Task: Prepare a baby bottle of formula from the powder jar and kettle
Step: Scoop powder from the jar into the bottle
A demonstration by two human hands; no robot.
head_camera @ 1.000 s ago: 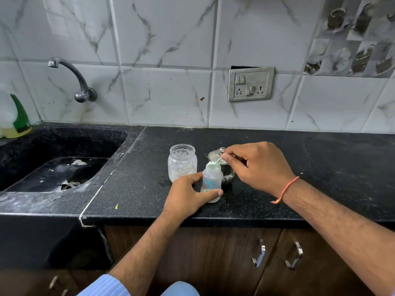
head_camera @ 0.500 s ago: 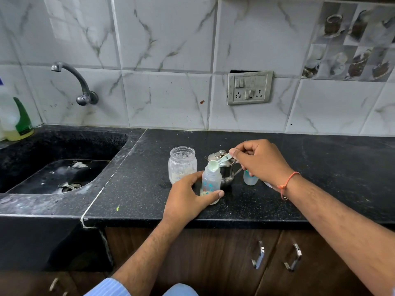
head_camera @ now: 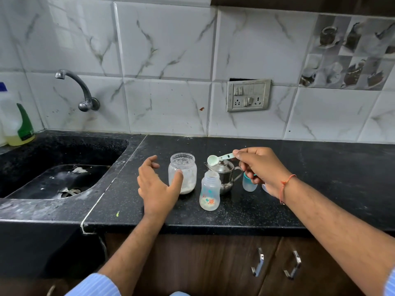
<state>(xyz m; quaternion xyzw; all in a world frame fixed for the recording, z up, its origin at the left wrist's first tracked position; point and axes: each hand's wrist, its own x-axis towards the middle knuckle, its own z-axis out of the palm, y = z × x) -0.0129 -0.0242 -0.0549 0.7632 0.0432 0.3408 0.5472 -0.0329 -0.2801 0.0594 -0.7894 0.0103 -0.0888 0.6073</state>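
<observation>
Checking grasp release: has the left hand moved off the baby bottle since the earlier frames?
Yes. The left hand has let go of the baby bottle and shifted left, toward the sink; it is now open beside the powder jar.

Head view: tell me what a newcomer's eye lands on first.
The pale green scoop, pinched by the right hand above the steel kettle at mid-counter. In front stands the open baby bottle; left of it, the left hand spreads its fingers at the powder jar.
</observation>
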